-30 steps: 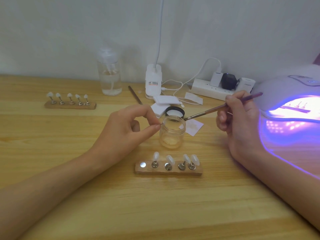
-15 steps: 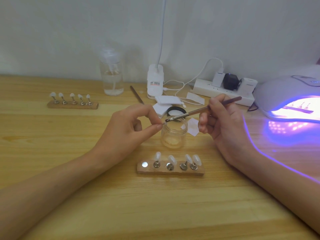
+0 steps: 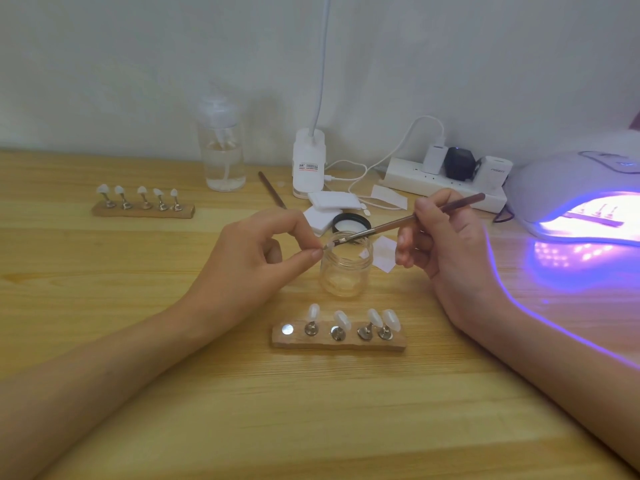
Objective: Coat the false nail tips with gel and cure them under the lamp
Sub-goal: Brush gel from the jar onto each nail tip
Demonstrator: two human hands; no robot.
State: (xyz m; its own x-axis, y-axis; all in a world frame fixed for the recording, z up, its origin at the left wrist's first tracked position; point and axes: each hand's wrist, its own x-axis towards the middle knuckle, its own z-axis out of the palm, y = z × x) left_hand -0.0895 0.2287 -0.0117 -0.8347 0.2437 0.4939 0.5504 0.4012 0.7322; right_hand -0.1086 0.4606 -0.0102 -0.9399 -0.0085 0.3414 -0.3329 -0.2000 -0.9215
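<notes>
- On my feed, the left hand (image 3: 256,258) has its grip pressed thumb to forefinger, pinching a small nail tip (image 3: 329,244) over the rim of the jar (image 3: 346,268), at the jar's 10 o'clock.
- The right hand (image 3: 446,244) pinches a brush (image 3: 408,221) in a pen grip, with the bristles meeting that nail tip.
- At the jar's 6 o'clock I see a wooden stand (image 3: 339,342) on the bench (image 3: 311,427). It carries four more tips (image 3: 342,319) and a bare metal disc at its left end.
- A second stand (image 3: 142,211) with five tips lies at 10 o'clock, well apart.
- The lamp (image 3: 571,178) glows violet at 3 o'clock.
- A black lid (image 3: 351,223) lies just behind the jar, at 12 o'clock.
</notes>
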